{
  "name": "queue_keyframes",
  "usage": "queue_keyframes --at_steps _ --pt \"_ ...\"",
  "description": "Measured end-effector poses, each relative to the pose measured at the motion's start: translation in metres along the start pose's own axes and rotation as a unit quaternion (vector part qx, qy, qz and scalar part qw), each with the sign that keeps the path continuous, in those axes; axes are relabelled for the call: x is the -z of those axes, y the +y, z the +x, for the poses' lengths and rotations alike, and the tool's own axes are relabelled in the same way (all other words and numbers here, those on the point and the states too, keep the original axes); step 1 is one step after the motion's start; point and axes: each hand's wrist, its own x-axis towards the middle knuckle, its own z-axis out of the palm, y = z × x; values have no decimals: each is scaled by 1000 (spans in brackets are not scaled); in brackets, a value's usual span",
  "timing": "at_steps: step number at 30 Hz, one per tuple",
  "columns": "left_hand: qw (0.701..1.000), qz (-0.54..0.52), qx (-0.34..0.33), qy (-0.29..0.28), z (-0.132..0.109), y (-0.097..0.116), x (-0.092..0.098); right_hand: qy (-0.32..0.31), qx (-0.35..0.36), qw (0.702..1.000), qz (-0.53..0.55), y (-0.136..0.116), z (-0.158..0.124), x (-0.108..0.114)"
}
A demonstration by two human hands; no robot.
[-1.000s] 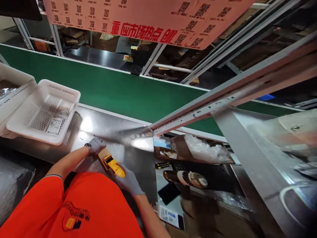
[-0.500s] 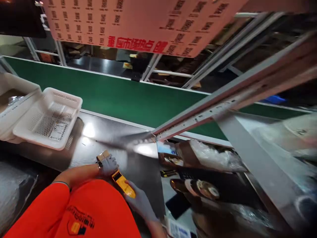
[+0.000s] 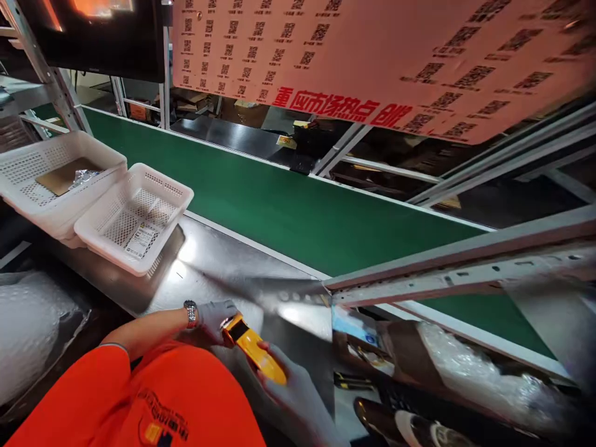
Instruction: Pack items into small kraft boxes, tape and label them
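My right hand (image 3: pixel 291 375), in a grey glove, is wrapped round the handle of a yellow handheld scanner (image 3: pixel 261 355). The scanner has a dark window near its head and slants up and left. Its head end meets my left hand (image 3: pixel 215 318), also gloved, with a sparkling bracelet at the wrist. The fingers of my left hand are curled; what lies in them is hidden behind the hand and the scanner head. Both hands are over the shiny metal table (image 3: pixel 209 254), close to my body.
Two white plastic baskets, a labelled one (image 3: pixel 139 267) and a larger one (image 3: pixel 60 217), stand at left. A green conveyor belt (image 3: pixel 261 192) runs behind. A pink code board (image 3: pixel 372 62) hangs above. At right are a slanting metal post (image 3: pixel 395 282) and bubble wrap (image 3: pixel 465 360).
The view has swung right and down. The small brown box that showed in my left hand is now out of sight. The scanner's head has come against my left hand.
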Motion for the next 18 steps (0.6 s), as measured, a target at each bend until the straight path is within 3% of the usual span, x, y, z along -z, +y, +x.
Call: queue_keyframes --at_steps 4,8,13,16,18 --pt "998 13 64 13 -42 -31 25 -69 40 995 -61 -23 22 5" --pt "987 52 144 47 -88 -68 42 -103 76 983 -129 -26 39 11" --pt "974 78 209 48 -120 -93 35 -137 88 968 -189 -24 80 -35" --pt "954 102 280 38 -119 -89 22 -138 71 969 -194 -22 100 -63" --pt "950 109 290 28 -112 -78 14 -138 68 970 -190 -21 108 -71"
